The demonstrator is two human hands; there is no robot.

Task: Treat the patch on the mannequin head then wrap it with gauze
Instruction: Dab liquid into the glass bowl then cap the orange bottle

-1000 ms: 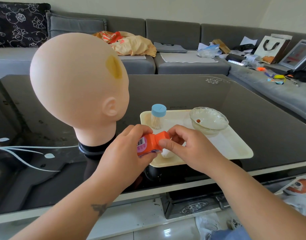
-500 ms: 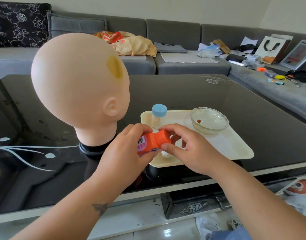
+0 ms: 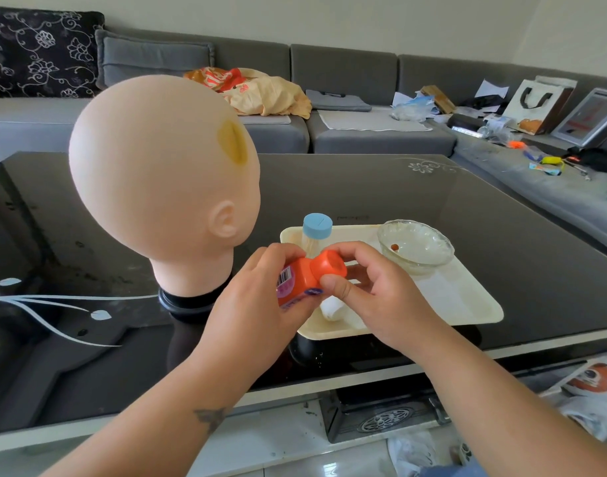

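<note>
Above the cream plastic tray (image 3: 467, 304), the left hand (image 3: 260, 304) gripped a small orange plastic bottle (image 3: 296, 280) (barcode showing) while the right hand (image 3: 374, 290) pinched its orange cap (image 3: 329, 265).

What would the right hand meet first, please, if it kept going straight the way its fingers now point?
Its fingers already pinch the orange bottle's cap; further left, probably the left hand gripping the bottle.

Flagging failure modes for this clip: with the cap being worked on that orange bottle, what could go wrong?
1. The orange bottle lies tilted in the left hand with its cap sideways; once the right hand gets it off, liquid may spill on the tray.
2. The glass bowl and blue-lidded jar stand close behind the hands and could get knocked.
</note>
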